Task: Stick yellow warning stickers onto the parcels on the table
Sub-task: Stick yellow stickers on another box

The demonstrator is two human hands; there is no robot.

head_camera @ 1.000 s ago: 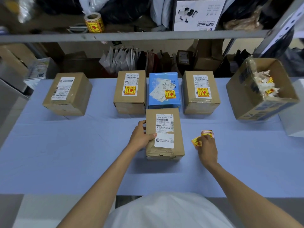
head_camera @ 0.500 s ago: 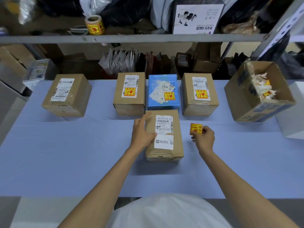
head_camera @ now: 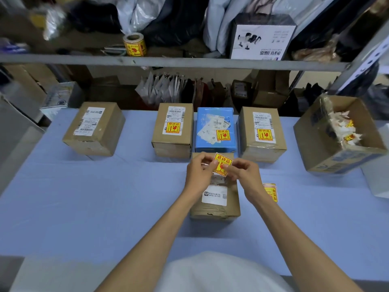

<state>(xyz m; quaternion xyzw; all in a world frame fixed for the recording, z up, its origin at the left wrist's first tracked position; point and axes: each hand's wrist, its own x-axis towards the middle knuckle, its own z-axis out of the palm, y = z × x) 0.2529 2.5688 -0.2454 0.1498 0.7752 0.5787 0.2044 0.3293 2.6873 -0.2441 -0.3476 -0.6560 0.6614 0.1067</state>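
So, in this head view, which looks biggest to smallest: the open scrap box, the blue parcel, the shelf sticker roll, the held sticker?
1. open scrap box
2. blue parcel
3. sticker roll and held sticker: these look alike, and the roll is farther away, so I leave them unranked.

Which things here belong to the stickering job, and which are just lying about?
Job: yellow sticker pinched by left hand and right hand; front parcel beneath; unstickered left parcel; spare stickers; scrap box.
Lying about: shelf sticker roll; white printed box; upright envelopes.
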